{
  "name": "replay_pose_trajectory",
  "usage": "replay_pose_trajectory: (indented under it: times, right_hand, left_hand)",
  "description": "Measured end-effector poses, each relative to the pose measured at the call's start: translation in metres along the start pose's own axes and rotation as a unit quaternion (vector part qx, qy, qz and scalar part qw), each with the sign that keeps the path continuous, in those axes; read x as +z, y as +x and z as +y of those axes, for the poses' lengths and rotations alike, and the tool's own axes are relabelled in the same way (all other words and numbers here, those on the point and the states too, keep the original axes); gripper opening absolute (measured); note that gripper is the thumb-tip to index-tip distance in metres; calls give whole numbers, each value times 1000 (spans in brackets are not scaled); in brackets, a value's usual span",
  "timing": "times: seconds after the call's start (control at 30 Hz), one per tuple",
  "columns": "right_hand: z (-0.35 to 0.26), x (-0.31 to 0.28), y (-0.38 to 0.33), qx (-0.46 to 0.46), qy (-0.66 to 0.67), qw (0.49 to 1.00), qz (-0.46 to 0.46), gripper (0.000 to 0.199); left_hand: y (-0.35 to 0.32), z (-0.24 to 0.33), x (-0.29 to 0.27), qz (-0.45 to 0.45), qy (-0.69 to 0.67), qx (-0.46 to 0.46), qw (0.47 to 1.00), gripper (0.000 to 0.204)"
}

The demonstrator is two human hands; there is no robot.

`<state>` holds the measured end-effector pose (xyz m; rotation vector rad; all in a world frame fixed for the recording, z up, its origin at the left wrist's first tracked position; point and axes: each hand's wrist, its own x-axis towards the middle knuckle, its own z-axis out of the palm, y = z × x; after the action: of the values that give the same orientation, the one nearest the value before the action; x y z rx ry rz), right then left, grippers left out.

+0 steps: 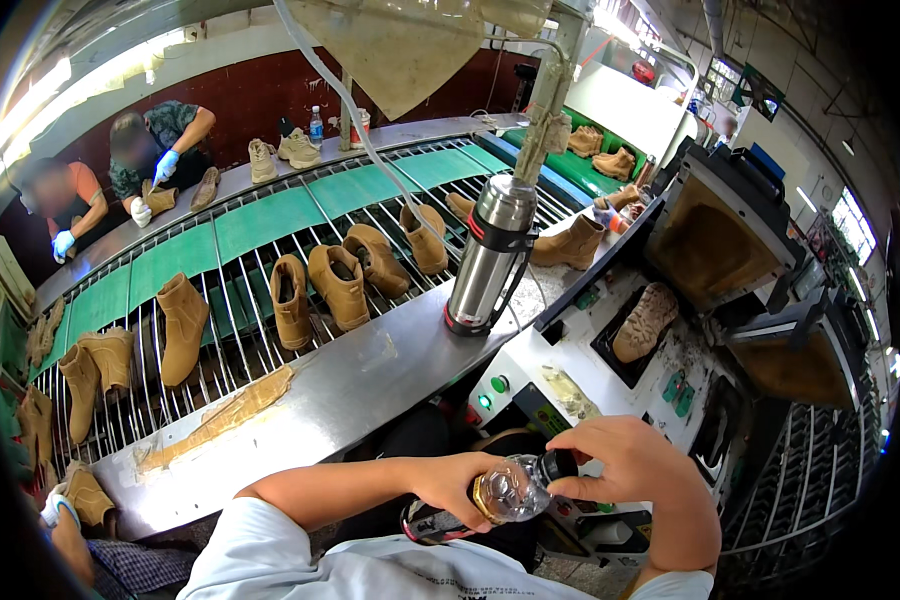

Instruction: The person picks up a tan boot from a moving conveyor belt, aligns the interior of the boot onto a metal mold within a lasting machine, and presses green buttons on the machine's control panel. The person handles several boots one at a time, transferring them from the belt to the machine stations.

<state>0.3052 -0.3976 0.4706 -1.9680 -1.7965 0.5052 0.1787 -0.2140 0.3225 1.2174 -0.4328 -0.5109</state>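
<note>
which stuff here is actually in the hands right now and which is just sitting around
In hand:
- clear plastic bottle, held by the left hand
- its dark cap, gripped by the right hand

Just lying about:
- steel flask on the metal counter
- tan boots on the conveyor
- boot sole in the press machine

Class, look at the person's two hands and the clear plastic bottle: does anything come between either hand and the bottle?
Nothing visible does. The left hand grips the clear plastic bottle directly, and the right hand has its fingers on the dark cap.
</note>
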Motion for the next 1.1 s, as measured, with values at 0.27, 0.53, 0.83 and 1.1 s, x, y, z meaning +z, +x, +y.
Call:
replay_pose_trajectory:
  times: [0.27, 0.53, 0.83, 1.1]
  right_hand:
    - [33, 49, -2, 260, 78, 961, 46, 41]
    - [74, 92, 9, -58, -103, 960, 253, 13]
    - [113, 110, 44, 233, -7, 951, 205, 22]
    - [316, 52, 10, 408, -213, 750, 475, 71]
  left_hand:
    - [2, -4, 4, 283, 374, -38, 882, 59]
    - [3, -23, -12, 221, 336, -45, 914, 61]
    - [20, -75, -67, 455, 448, -38, 769, 63]
    - [66, -133, -199, 639, 332, 102, 687, 68]
